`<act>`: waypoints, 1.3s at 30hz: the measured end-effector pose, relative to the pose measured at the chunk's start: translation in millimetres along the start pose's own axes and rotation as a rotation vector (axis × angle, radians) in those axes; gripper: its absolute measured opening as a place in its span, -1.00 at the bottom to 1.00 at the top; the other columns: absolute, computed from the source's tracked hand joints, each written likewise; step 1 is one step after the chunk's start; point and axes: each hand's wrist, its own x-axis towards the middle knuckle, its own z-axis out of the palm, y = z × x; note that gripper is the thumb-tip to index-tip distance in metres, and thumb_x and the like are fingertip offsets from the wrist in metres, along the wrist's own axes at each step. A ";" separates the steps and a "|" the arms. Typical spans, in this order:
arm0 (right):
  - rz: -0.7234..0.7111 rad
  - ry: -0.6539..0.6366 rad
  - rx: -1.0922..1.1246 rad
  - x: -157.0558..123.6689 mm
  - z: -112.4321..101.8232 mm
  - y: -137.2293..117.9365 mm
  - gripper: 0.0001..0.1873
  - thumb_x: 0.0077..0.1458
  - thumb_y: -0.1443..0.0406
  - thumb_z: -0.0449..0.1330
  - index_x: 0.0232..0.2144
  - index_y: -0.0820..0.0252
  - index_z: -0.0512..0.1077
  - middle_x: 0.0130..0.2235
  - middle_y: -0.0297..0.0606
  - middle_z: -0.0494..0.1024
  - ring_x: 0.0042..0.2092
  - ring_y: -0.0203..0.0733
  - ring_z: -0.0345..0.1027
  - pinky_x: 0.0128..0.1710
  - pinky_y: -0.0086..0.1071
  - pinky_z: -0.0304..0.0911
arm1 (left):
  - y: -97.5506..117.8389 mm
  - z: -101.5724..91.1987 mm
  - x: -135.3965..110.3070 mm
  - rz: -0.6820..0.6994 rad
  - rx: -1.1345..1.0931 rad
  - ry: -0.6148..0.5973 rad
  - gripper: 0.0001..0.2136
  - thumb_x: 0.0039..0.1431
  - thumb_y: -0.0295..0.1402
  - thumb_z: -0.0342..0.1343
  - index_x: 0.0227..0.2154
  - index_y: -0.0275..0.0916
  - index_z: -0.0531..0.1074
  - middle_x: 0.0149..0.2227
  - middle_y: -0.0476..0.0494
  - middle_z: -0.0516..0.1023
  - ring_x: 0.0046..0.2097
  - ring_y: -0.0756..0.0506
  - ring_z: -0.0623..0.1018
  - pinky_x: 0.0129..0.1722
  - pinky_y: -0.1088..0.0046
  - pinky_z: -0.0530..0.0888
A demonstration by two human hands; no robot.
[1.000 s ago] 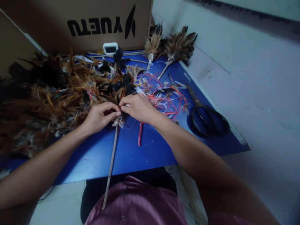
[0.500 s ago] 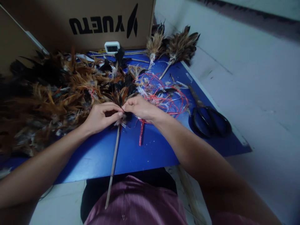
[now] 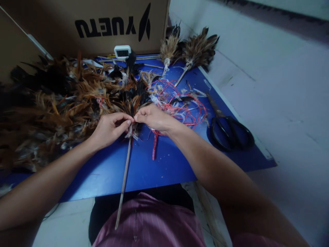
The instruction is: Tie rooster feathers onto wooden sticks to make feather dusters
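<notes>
A feather duster [image 3: 130,132] with brown and black feathers lies over the front edge of the table. Its thin wooden stick [image 3: 124,183] points down towards my lap. At the neck of the duster, where pale strands wrap the feather bases, my left hand [image 3: 109,128] pinches with thumb and index finger. My right hand [image 3: 153,118] pinches at the same spot, its fingertips touching or nearly touching the left ones. Whatever thin thing lies between the fingertips is too small to make out.
Loose feathers [image 3: 59,116] pile up on the left of the blue table [image 3: 164,171]. Red string [image 3: 190,120] tangles right of my hands, with black-handled scissors [image 3: 231,132] beyond. Two feather dusters [image 3: 197,51], a white timer [image 3: 122,52] and a cardboard box [image 3: 115,17] stand behind.
My left thumb and fingertips have shifted slightly up and left, showing more of the pale wrapping at the neck. The right hand has barely moved.
</notes>
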 end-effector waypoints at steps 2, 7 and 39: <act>0.003 -0.002 -0.001 -0.4 0.0 -0.3 -0.77 0.06 0.47 0.13 -0.62 0.29 0.35 -0.61 -0.47 0.25 -0.54 -0.45 0.02 -0.50 -0.46 -0.05 | -2.3 1.3 -0.1 -0.009 0.009 0.018 -0.79 0.10 -0.26 0.14 -0.31 -0.27 0.57 -0.44 -0.07 0.60 -0.45 0.00 0.52 -0.41 0.54 0.41; 0.021 0.003 0.040 -2.5 0.8 -3.1 -0.78 0.02 0.47 0.14 -0.63 0.29 0.35 -0.62 -0.47 0.27 -0.54 -0.45 0.06 -0.48 -0.46 -0.02 | -7.4 6.2 0.1 -0.045 -0.050 0.072 -0.82 0.02 -0.27 0.21 -0.37 -0.26 0.56 -0.43 -0.08 0.60 -0.44 0.00 0.51 -0.43 0.53 0.43; -0.328 0.003 -0.455 -4.0 -6.5 -2.3 -0.84 0.03 0.38 0.16 -0.38 0.25 0.56 -0.53 -0.42 0.32 -0.44 -0.40 0.13 -0.38 -0.43 -0.02 | -5.4 10.9 -0.6 -0.056 -0.099 0.154 -0.81 -0.06 -0.32 0.28 -0.39 -0.24 0.42 -0.42 -0.05 0.58 -0.40 0.00 0.56 -0.38 0.53 0.50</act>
